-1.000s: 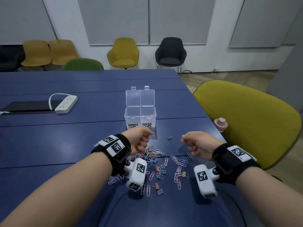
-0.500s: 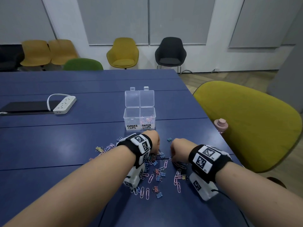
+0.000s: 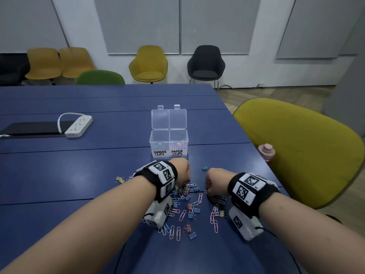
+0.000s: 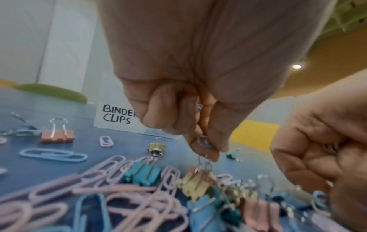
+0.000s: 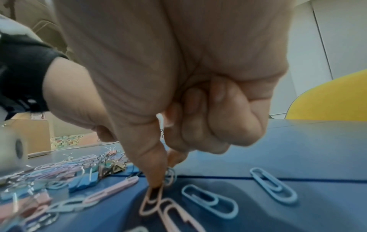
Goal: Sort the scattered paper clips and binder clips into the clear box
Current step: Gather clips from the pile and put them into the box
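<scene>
Pink and blue paper clips and small coloured binder clips lie scattered on the blue table. The clear box stands behind them with its lid up, labelled BINDER CLIPS on the left and PAPER CLIPS on the right; paper clips lie in the right half. My left hand is down in the pile, its fingers curled, pinching a blue paper clip. My right hand is beside it, thumb and forefinger pinching a blue paper clip at the table top.
A white power strip and a dark flat pad lie at the far left. A pink bottle stands off the table's right edge by a yellow chair. More chairs line the back wall.
Both hands came down from above the pile and moved forward into it, close together. Their fingertips now pinch clips at the table.
</scene>
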Action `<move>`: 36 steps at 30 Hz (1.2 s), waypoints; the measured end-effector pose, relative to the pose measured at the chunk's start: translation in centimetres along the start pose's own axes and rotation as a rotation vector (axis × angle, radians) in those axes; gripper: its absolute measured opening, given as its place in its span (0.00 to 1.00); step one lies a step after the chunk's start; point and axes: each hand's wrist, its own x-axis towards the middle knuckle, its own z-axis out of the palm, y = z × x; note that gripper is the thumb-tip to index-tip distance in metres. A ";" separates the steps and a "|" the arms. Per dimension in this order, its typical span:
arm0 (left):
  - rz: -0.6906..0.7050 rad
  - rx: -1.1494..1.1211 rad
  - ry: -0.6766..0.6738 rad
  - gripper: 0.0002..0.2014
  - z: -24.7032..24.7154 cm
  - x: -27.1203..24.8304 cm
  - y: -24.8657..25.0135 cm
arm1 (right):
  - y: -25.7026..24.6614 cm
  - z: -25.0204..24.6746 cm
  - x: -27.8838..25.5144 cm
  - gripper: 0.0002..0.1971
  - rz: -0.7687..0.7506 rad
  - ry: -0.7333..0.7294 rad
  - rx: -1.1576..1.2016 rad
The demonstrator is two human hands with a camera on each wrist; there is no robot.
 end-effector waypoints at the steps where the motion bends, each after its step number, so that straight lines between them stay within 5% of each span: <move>1: -0.008 -0.108 0.024 0.06 -0.2 -0.1 -0.3 | 0.0 0.0 -0.1 0.14 -0.010 -0.007 0.006; 6: -0.233 -1.066 -0.033 0.08 -0.7 -0.6 -2.4 | 0.6 -0.6 -1.2 0.11 -0.013 -0.042 0.258; 8: -0.331 -1.479 -0.116 0.08 -1.1 -1.1 -3.5 | 0.9 -0.5 -1.5 0.12 0.023 -0.065 0.654; 10: -0.384 -1.652 -0.222 0.09 -1.5 -1.8 -4.6 | 1.1 -0.5 -1.5 0.12 0.040 -0.088 1.141; 13: -0.411 -1.570 -0.364 0.10 -1.6 -2.6 -6.2 | 1.3 -0.8 -1.2 0.13 0.028 -0.091 1.392; 15: -0.434 -1.297 -0.409 0.11 -1.5 -2.9 -6.8 | 1.5 -0.9 -1.0 0.14 0.005 -0.102 1.400; 19: -0.453 -0.610 -0.315 0.11 -3.1 -3.5 -6.6 | 1.6 -1.1 -0.1 0.11 0.045 -0.160 1.336; 22: -0.404 -0.439 -0.287 0.10 -5.9 -3.1 -6.0 | 1.5 -1.9 0.8 0.12 0.102 -0.177 1.238; 26: -0.372 -0.700 -0.140 0.16 -9.1 -0.6 -5.0 | 1.2 -4.6 2.3 0.13 0.135 -0.141 1.119; 32: -0.233 -1.474 0.198 0.23 -10.9 4.2 -3.5 | -1.0 -9.7 5.4 0.18 0.105 0.134 1.176; 36: -0.221 -1.520 0.283 0.28 -10.1 6.0 -3.6 | -3.2 -11.4 7.9 0.20 0.064 0.300 1.321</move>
